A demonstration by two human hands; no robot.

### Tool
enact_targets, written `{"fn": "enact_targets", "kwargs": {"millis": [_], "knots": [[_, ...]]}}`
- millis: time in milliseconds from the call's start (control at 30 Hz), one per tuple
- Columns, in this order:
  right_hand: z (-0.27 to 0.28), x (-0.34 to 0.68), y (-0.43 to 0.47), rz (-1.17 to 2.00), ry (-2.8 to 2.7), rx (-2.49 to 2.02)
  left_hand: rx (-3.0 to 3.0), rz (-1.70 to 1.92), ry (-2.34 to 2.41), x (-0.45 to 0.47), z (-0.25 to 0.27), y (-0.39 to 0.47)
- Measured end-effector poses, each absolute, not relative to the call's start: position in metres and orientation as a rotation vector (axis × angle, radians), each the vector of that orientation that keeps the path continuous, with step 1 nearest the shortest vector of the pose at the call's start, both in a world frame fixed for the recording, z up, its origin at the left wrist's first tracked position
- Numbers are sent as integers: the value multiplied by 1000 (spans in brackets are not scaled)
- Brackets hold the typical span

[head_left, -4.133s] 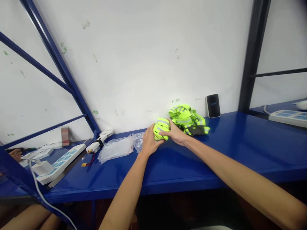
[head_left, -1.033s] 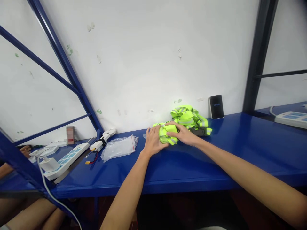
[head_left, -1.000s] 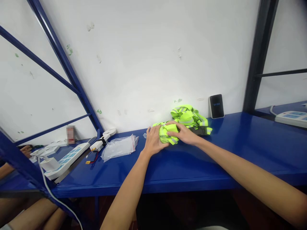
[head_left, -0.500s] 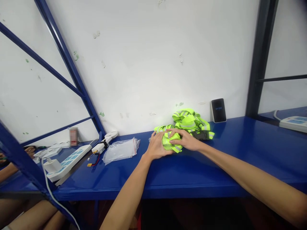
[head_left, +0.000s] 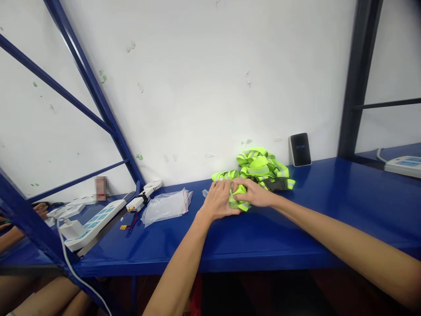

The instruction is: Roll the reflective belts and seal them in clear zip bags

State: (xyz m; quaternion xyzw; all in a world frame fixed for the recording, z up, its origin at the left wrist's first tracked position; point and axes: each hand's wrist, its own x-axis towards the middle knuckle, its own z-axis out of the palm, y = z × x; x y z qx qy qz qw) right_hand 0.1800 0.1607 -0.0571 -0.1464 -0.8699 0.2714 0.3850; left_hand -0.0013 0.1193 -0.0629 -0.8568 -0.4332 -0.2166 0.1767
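A folded bundle of neon yellow-green reflective strap with silver stripes is between my two hands on the blue table. My left hand curls around its left side, closed on clear plastic that looks like a bag over part of the bundle. A corner of clear plastic pokes out left of that hand. From the right, my right hand grips the strap, fingers bent onto it. Just behind lies a loose heap of the same reflective strap with a black buckle.
Clear zip bags lie to the left, beside a white handheld device with red and black wires. A power strip is further left, near another person's hand. A small clock display stands against the wall.
My left hand has shifted slightly right and covers more of the strap bundle. My right hand stays nearly in place. The heap behind has not moved.
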Motion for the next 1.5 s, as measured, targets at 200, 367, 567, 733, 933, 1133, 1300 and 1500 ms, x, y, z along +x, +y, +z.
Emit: {"fn": "enact_targets", "kwargs": {"millis": [200, 367, 567, 733, 933, 1133, 1300, 1500], "knots": [[-65, 175, 152, 528, -2220, -432, -2444, -641, -1274, -4, -63, 122], [-59, 196, 147, 1170, -2114, -532, -2553, -776, -1237, -10, -62, 117], [-44, 214, 159, 1573, -2211, -510, -2585, -801, -1147, -5, -59, 102], [-44, 213, 170, 1310, -2558, -394, -2609, -680, -966, 6, -63, 94], [-48, 194, 178, 1150, -2480, -257, -2537, -730, -939, 12, -60, 97], [-54, 172, 172, 975, -2327, -182, -2493, -827, -991, 22, -50, 97], [-63, 170, 152, 788, -2085, -464, -2569, -799, -1010, 19, -46, 95], [-47, 204, 155, 1637, -2113, -514, -2598, -879, -1037, 6, -40, 89]]}}
